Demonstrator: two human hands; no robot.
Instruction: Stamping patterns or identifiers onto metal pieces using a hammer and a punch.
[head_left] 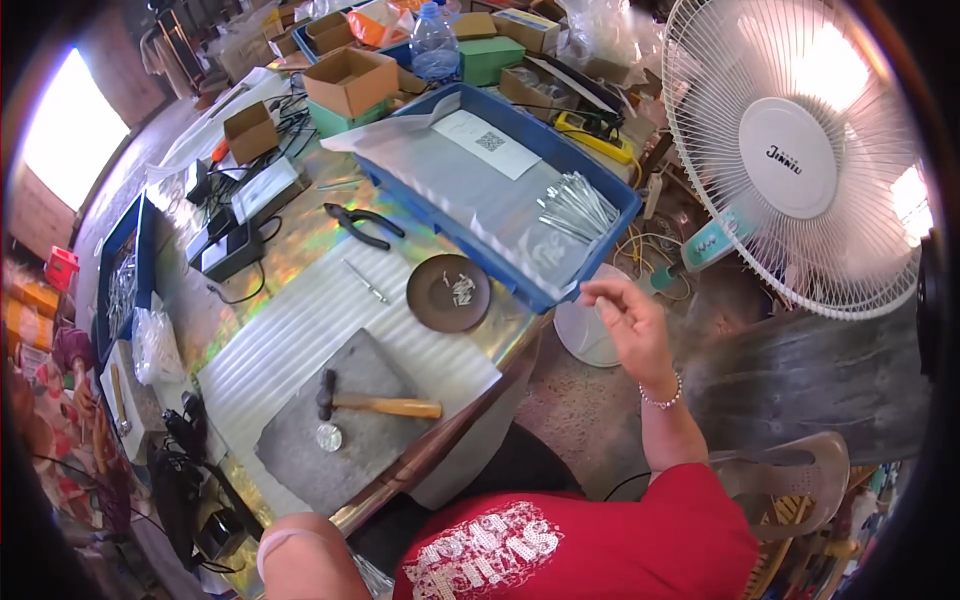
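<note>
The blue plastic tray (560, 150) sits at the table's right-hand edge, with a loose bundle of thin silver rods (580, 205) heaped at the end nearest the person — handy for the right hand (640, 330), which hangs just beside that corner. Its fingers are loosely curled with the thumb near the index; can't tell if a tiny piece is pinched in there. Left hand's out of view. The pale liner (410, 170) probably saves the rods from scuffs. Next door, a dark round dish (425, 300) keeps the short metal bits (460, 290) from rolling off, I'd guess. The black-handled pliers (362, 224) lie within reach, and the wood-handled hammer (385, 404) rests on a grey slab (300, 440), likely a firm surface over that ribbed white foam sheet (290, 320). Writing-wise: a QR code on the white paper (487, 143) in the tray, dark lettering on the hub of the white fan (788, 158) — and big white letters on the red shirt (620, 540).
</note>
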